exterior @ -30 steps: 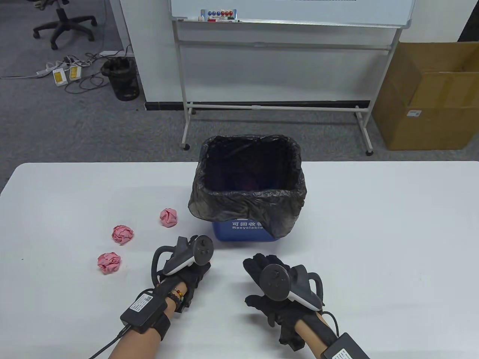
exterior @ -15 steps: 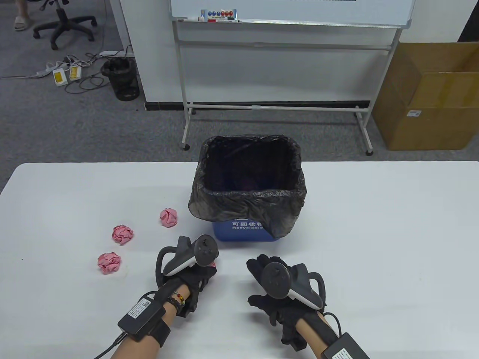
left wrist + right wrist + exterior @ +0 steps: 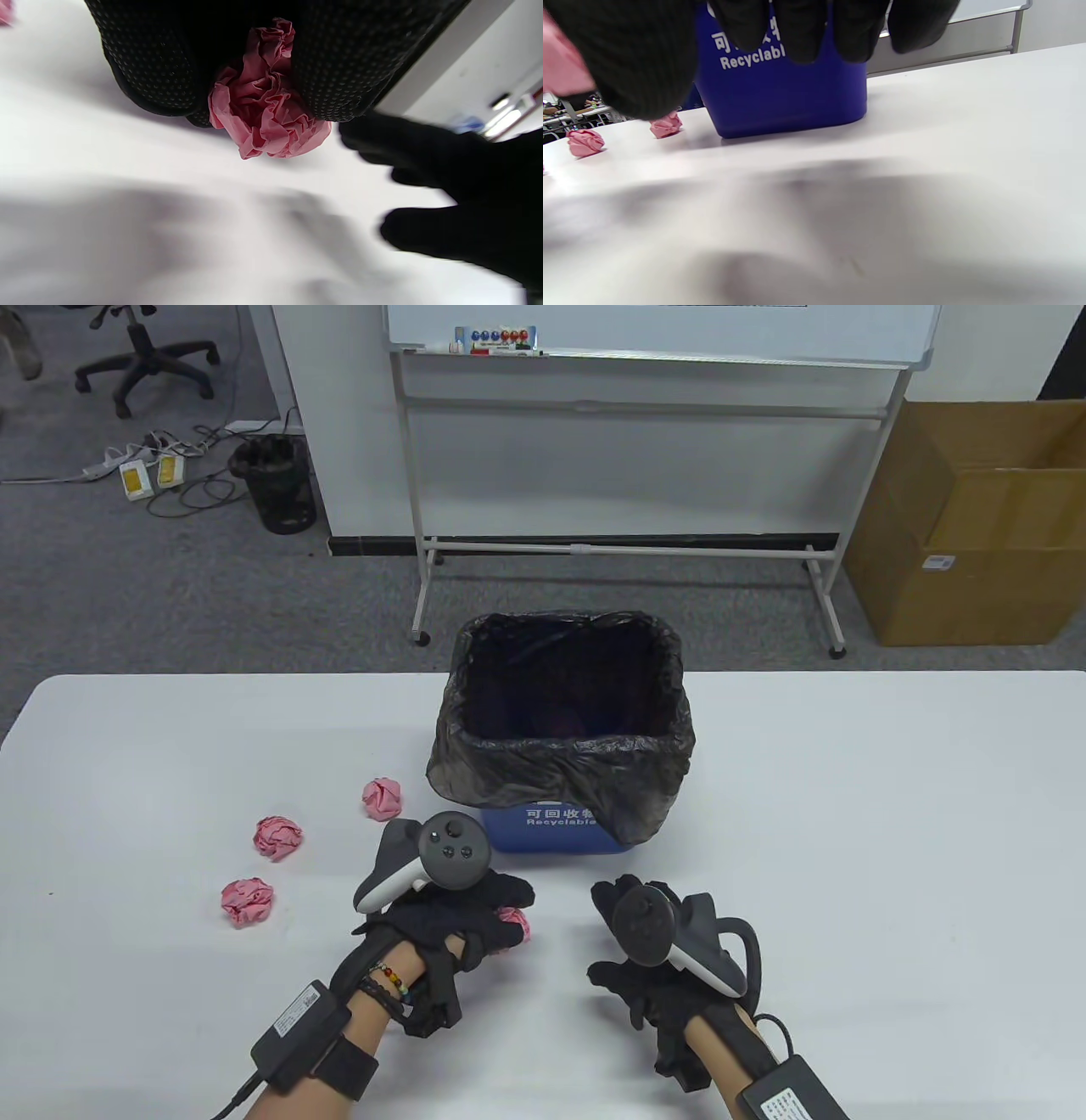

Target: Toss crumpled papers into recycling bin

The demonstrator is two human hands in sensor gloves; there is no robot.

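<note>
A blue recycling bin (image 3: pixel 551 831) with a black bag liner (image 3: pixel 564 763) stands mid-table; it also shows in the right wrist view (image 3: pixel 780 84). My left hand (image 3: pixel 496 920) grips a pink crumpled paper ball (image 3: pixel 515 920), seen between the gloved fingers in the left wrist view (image 3: pixel 265 114), just in front of the bin. Three more pink paper balls lie left of the bin: one near it (image 3: pixel 381 797), one further left (image 3: pixel 277 836), one nearer me (image 3: pixel 247 901). My right hand (image 3: pixel 632 933) rests on the table to the right, fingers loosely spread, holding nothing.
The white table (image 3: pixel 848 831) ends just behind the bin. Beyond it stand a whiteboard stand (image 3: pixel 611 547), a cardboard box (image 3: pixel 976 526) at right, and a black waste basket (image 3: pixel 276 483) and an office chair on the floor at left.
My left hand has risen and turned right with a pink paper ball now showing in its fingers. My right hand has shifted a little right and toward me.
</note>
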